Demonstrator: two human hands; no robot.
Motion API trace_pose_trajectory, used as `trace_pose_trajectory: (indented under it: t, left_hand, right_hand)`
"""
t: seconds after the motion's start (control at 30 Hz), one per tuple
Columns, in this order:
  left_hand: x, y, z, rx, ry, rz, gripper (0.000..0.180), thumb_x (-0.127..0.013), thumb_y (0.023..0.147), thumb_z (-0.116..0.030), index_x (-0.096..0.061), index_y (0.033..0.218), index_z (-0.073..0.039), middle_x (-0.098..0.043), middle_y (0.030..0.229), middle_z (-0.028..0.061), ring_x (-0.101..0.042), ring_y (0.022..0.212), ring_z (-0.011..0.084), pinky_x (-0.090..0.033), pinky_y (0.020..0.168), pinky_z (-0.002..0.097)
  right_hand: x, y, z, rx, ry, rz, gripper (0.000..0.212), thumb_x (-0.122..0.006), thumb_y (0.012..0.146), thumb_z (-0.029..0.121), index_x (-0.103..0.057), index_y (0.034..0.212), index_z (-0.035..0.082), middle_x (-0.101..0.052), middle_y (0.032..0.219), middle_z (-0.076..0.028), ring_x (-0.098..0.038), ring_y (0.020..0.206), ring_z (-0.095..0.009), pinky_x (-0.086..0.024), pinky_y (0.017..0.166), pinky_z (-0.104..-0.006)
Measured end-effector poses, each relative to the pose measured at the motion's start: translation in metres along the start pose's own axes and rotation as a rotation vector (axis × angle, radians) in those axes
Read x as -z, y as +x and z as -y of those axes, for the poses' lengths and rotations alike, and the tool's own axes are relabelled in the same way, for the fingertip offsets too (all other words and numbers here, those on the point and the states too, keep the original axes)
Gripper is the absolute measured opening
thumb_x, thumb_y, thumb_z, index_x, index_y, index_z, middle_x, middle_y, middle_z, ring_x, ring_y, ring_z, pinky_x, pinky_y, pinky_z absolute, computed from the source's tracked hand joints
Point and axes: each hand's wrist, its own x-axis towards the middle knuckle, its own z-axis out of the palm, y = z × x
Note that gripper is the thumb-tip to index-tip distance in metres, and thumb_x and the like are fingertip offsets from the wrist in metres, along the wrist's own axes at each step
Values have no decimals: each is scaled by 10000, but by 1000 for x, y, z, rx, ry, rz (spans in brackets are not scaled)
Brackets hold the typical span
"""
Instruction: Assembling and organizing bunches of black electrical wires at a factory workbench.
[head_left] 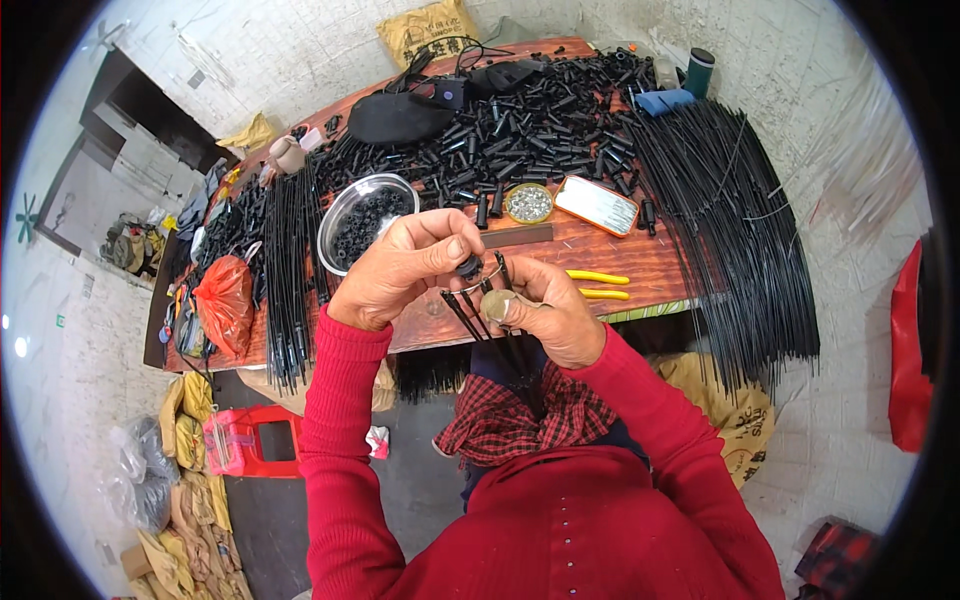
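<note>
Above the table's near edge, my left hand pinches a small round black part between thumb and fingers. My right hand is closed around the upper ends of several thin black rods, which hang down toward my lap. A thin, shiny wire runs across the rod tips, close to the black part. Something olive-coloured covers my right thumb. Just beyond the hands lies a brown bar. Pliers with yellow handles rest right of my right hand.
A steel bowl of small black parts stands at left, near a red plastic bag. Behind are a round tin of metal bits, a shallow tray and heaped black tubes. Long black rods overhang the right edge.
</note>
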Motion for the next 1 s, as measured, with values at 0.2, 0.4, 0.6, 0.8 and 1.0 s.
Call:
trace_pose_trajectory:
  t: [0.2, 0.4, 0.6, 0.8, 1.0]
  left_hand:
    - [-4, 2, 7, 2, -80, -54, 319, -637, 940, -285, -629, 1078, 2, -636, 958, 47, -640, 876, 124, -545, 717, 207]
    - [0, 0, 3, 43, -162, -114, 295, -646, 929, -161, -624, 1138, 45, -670, 990, 84, -682, 882, 160, -569, 835, 283]
    - [1, 0, 4, -18, -193, -101, 391, -674, 898, -120, -588, 1236, 56, -653, 1103, 128, -661, 965, 180, -554, 876, 296]
    - [2, 0, 4, -62, -166, -46, 447, -666, 892, -103, -551, 1300, 41, -643, 1031, 110, -617, 865, 146, -518, 786, 257]
    - [3, 3, 4, -52, -200, 45, 386, -709, 854, -98, -600, 1206, 20, -633, 943, 77, -610, 845, 138, -494, 769, 257]
  right_hand:
    - [1, -1, -1, 24, 15, -51, 260, -679, 905, 258, -608, 1016, 33, -597, 807, 17, -554, 686, -50, -424, 599, -187]
    - [3, 0, -2, 35, 14, -62, 266, -675, 905, 263, -608, 1022, 34, -602, 800, 16, -559, 688, -50, -428, 602, -188]
    - [7, 1, -2, 29, 3, -39, 255, -661, 920, 228, -599, 1054, 20, -602, 833, 16, -552, 716, -44, -437, 626, -192]
    - [4, 2, -3, 29, -8, -49, 249, -663, 918, 235, -599, 1034, 23, -601, 835, 13, -550, 712, -43, -432, 618, -192]
    - [7, 1, -1, 3, 32, -17, 225, -652, 932, 175, -579, 1070, 12, -594, 892, 19, -548, 764, -37, -454, 659, -198]
